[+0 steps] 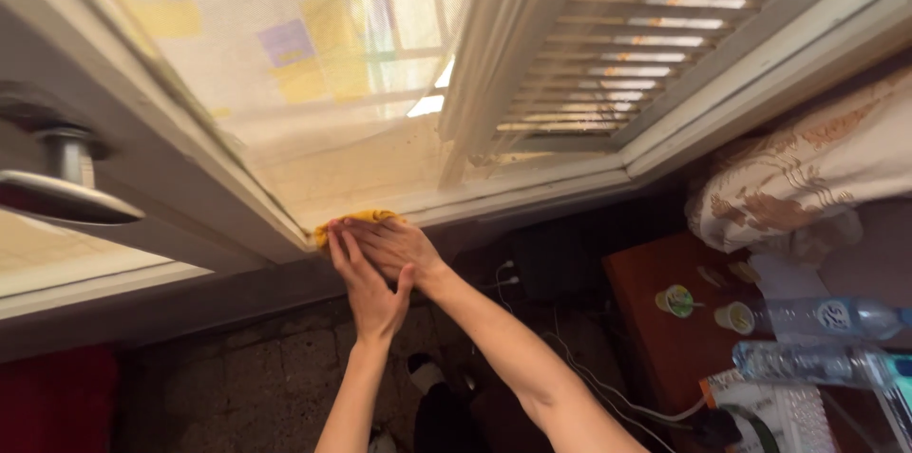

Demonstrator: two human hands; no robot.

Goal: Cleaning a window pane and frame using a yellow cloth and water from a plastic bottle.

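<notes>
A yellow cloth [366, 217] is pressed against the bottom corner of a white window frame [285, 216], where the mesh screen [313, 83] meets the sill. My right hand [394, 246] lies flat on the cloth with its fingers pointing left. Just below and left of it, my left hand [369, 293] reaches up, its fingertips on the cloth's lower left edge and its thumb against my right wrist. Most of the cloth is hidden under the hands.
A metal door handle [66, 185] juts out at the left. Louvred shutters [627, 54] sit upper right. A reddish table [665, 349] holds two plastic bottles [826, 317] and small lids [676, 301]. Patterned fabric [807, 178] and white cables [589, 372] lie nearby, over the stone floor [237, 386].
</notes>
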